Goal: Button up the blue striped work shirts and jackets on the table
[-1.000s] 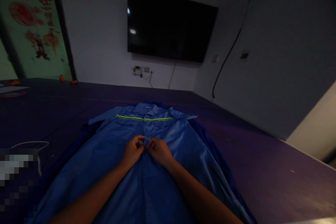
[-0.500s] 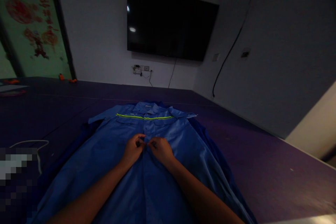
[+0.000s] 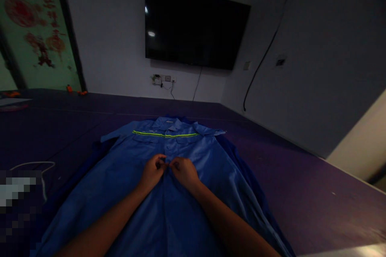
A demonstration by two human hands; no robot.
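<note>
A blue work shirt [image 3: 126, 192] with a yellow-green reflective chest stripe [image 3: 165, 134] lies flat, collar away from me, on a dark purple table [image 3: 301, 184]. My left hand [image 3: 153, 172] and my right hand [image 3: 184, 171] meet at the shirt's front placket, below the stripe. Both pinch the fabric edges there, fingertips nearly touching each other. What lies between the fingertips is too small and dark to make out.
A darker blue garment [image 3: 241, 168] shows under the shirt's right side. A white cable [image 3: 33, 164] curls on the table at the left. A wall television [image 3: 194, 26] and a power socket [image 3: 163, 79] are straight ahead, with a decorated door [image 3: 33, 32] at the far left.
Both hands stay pinched at the same spot on the placket, with only small finger shifts. The camera has tilted a little.
</note>
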